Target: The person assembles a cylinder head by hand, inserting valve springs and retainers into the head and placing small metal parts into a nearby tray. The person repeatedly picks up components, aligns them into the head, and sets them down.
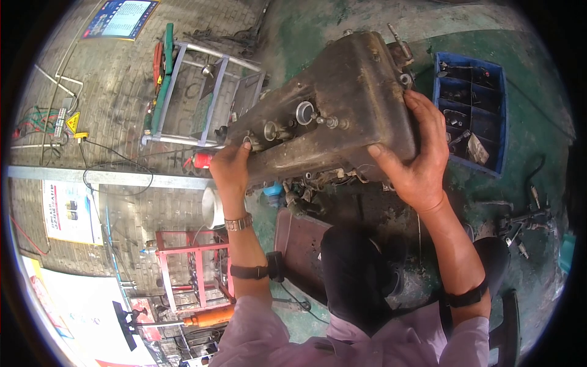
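- We took the compartmented blue tray (502,122) as our landmark; far to its left hung a blue poster (119,18) with rows of small pale print, a white poster (72,214) with dark lettering, and a yellow triangular sign (73,122).
- The brown engine part (345,98) was just left of the blue tray, its long axis slanting from a narrower-looking end, well away from the tray, to a broad, rounded end near it.
- Our right hand (425,165), beside the tray, was spread wide, clasping the corner of the broad end between thumb and fingers.
- Our left hand (229,168), on the side far from the tray, bent with its thumb against the part (the other fingers were hidden, so we could not tell how they closed).
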`<action>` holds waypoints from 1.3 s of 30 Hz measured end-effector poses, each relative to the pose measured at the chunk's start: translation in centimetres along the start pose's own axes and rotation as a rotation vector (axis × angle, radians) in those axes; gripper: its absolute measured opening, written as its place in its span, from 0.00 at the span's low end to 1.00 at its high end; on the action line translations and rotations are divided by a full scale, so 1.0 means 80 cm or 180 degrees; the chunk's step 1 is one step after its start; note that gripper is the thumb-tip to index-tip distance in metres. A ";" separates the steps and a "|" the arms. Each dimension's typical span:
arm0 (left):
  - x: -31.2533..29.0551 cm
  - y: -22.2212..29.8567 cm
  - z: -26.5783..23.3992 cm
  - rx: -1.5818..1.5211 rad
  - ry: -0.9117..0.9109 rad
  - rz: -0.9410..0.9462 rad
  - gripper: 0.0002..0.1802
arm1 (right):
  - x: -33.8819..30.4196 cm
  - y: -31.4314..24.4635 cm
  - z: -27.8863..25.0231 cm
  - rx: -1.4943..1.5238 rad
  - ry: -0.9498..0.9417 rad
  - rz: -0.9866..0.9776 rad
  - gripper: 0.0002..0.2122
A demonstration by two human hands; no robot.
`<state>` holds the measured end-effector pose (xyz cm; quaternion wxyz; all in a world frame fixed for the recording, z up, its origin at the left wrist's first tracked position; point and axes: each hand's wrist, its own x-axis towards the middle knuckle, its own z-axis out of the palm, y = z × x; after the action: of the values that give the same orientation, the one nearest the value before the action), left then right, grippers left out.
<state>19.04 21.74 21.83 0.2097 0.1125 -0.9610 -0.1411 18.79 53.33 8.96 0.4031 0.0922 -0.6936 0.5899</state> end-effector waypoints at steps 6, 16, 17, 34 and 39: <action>0.004 -0.011 0.005 -0.0246 0.0042 0.0402 0.15 | 0.000 0.001 0.000 -0.0026 -0.0007 -0.0024 0.37; 0.002 -0.006 0.001 0.0122 0.0005 0.0092 0.18 | 0.000 0.000 -0.001 -0.0035 -0.0013 -0.0010 0.37; 0.003 -0.006 0.002 0.0115 -0.0008 0.0028 0.18 | 0.000 0.000 -0.001 -0.0037 -0.0014 -0.0009 0.37; 0.003 -0.015 0.006 0.0112 0.0132 0.0282 0.14 | 0.000 0.000 0.000 -0.0033 0.0001 0.0015 0.37; 0.005 -0.011 0.007 0.0372 0.0175 0.0553 0.10 | 0.001 -0.001 0.000 -0.0045 0.0000 -0.0003 0.36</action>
<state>18.62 20.93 21.21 0.2405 0.0446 -0.9676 -0.0629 18.78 53.38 9.04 0.4040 0.0898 -0.6976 0.5848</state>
